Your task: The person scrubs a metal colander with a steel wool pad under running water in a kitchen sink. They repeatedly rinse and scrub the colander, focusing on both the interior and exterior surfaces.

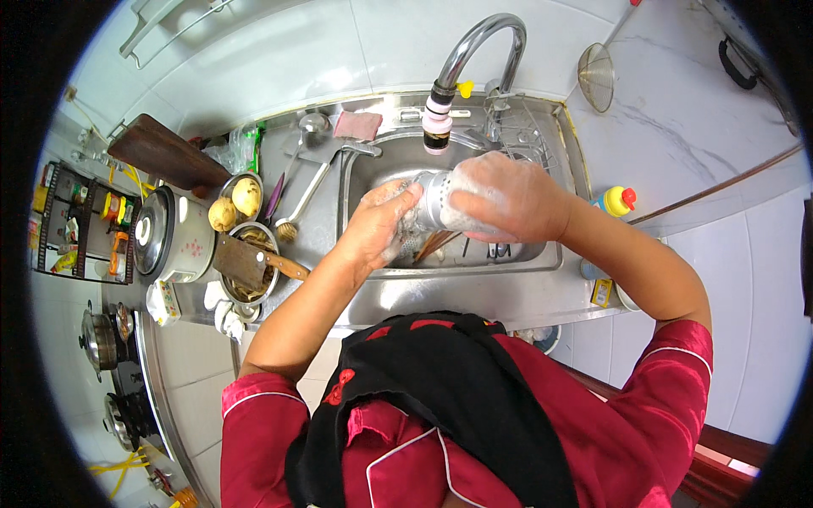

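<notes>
Over the steel sink basin point(546, 257), both hands hold a perforated metal cylinder point(436, 202) lying on its side, covered in suds. My left hand point(384, 219) grips its left end, thumb on top. Around the right part my right hand point(508, 197) is closed, white with foam; whether it also holds a cloth or sponge cannot be seen. Below, in the basin, lie wooden chopsticks point(437, 244) and several dark-handled utensils point(498, 249), partly hidden by my hands. The curved tap point(488, 24), with its pink-and-black nozzle point(437, 127), hangs just above them.
Left of the basin are a scrub brush point(305, 200), a ladle point(313, 123) and a cleaver point(241, 261) resting across a metal bowl point(274, 289). A rice cooker point(184, 238) stands farther left. A wire rack point(524, 136) and a yellow bottle point(615, 201) are at right.
</notes>
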Demonstrator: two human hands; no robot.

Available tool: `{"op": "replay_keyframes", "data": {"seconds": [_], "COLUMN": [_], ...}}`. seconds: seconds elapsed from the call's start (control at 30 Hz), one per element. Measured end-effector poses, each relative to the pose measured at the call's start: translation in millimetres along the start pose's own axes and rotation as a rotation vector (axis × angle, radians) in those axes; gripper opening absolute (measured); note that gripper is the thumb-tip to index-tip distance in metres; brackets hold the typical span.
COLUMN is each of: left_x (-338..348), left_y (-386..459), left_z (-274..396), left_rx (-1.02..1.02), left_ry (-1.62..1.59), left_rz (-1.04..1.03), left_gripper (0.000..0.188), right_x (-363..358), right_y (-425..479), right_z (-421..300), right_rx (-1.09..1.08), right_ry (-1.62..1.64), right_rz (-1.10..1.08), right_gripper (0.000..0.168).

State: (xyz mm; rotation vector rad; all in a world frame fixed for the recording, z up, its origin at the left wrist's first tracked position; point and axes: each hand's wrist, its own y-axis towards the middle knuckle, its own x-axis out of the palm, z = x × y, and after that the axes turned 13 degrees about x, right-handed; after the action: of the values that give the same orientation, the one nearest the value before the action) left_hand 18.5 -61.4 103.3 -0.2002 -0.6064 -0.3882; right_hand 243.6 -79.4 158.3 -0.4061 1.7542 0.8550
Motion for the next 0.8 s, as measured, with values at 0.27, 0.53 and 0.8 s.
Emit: {"op": "replay_keyframes", "data": {"seconds": [0.27, 0.53, 0.8], "left_x": [1, 3, -15], "left_y": [4, -18, -22], "left_z": [-29, -44, -46], "left_rx": [0.247, 0.317, 0.672], "left_ry": [0.19, 0.456, 1.087], "left_rz": [0.242, 0.273, -0.124], "left_gripper": [0.026, 0.029, 0.03], "right_x": [68, 99, 102], "right_y": [-16, -26, -43], "right_z": [-14, -37, -16], "right_rx": [0.393, 1.034, 0.845], "right_ry": [0.408, 1.388, 0.787], "right_rz": [0.365, 0.309, 0.068], "right_gripper": [0.058, 0.038, 0.054]}}
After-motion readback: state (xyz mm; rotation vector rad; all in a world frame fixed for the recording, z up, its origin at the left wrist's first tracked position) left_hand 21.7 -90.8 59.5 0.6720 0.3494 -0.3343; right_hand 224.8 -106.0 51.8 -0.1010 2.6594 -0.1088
